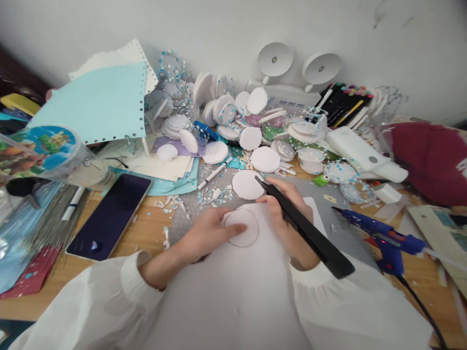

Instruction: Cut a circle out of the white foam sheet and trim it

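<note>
Left hand (204, 233) pinches a white sheet (228, 296) over the grey mat (332, 226), thumb lying across its drawn circle (250, 238). Right hand (286, 236) curls around a black tool (315, 240) slanting above the mat. A white disc (246, 185) lies on the mat; a phone (111, 216) lies left of it, a blue glue gun (386, 233) at its right.

White sheet (237, 287) sat at 6 o'clock, circle outline (250, 234) near its 12. Slim black tool (304, 224) slanted at circle's 3, tip toward 10.
</note>
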A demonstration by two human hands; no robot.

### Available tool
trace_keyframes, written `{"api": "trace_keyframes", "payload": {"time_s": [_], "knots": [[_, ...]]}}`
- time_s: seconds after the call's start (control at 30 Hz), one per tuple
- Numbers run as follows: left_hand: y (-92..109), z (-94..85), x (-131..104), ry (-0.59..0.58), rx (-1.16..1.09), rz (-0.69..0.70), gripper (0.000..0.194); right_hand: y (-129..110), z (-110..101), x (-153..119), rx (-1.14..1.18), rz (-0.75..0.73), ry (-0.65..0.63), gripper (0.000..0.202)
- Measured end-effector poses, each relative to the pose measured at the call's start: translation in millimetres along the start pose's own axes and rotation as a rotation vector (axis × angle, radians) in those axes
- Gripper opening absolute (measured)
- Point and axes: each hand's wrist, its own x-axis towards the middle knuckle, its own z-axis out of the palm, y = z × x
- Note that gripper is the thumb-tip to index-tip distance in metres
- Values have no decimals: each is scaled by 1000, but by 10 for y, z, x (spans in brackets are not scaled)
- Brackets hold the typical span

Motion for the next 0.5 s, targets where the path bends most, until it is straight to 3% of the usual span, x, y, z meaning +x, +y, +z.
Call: {"api": "trace_keyframes", "payload": {"time_s": [0.23,0.4,0.5], "knots": [[59,5,-52,6,-68,35,38,-111,-146,-31,-13,-102,67,31],[123,26,-69,167,-213,159,27,-138,-173,-29,28,-147,87,27],[122,10,-62,180,-240,192,18,-75,-160,-1,14,-223,78,27]]}}
